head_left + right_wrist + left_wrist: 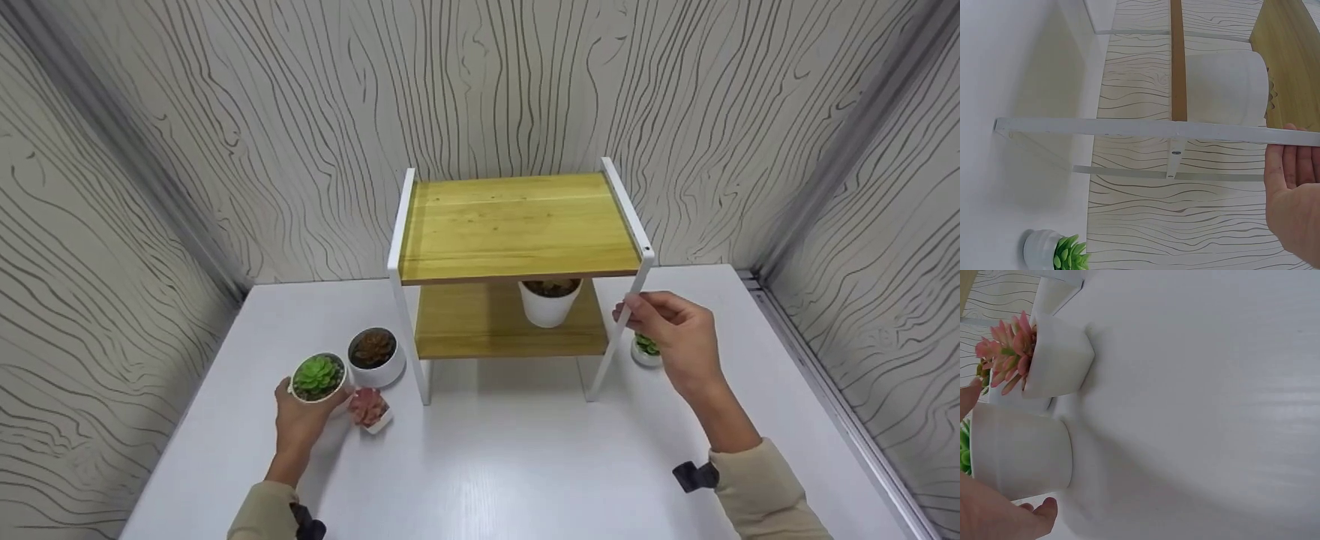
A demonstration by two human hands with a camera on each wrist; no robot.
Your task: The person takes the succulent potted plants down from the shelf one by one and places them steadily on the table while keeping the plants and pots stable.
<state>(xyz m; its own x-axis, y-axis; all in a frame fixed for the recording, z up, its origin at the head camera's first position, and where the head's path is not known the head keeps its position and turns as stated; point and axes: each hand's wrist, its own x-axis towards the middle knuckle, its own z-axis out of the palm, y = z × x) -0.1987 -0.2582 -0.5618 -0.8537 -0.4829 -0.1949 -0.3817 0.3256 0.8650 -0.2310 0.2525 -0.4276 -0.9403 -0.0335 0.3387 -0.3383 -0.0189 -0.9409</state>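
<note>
My left hand grips a white round pot with a green succulent, fingers and thumb on its sides. Whether its base touches the table cannot be told. Close by are a white pot with a brownish succulent and a small angular white pot with a pink succulent. On the right, my right hand holds the front right post of a two-tier wooden shelf with a white frame, thumb in front and fingers behind.
A tall white pot stands on the lower shelf board, its plant partly hidden by the top board. Beyond the right post, a small white pot with a green succulent sits on the white table. Wood-grain patterned panels enclose the table.
</note>
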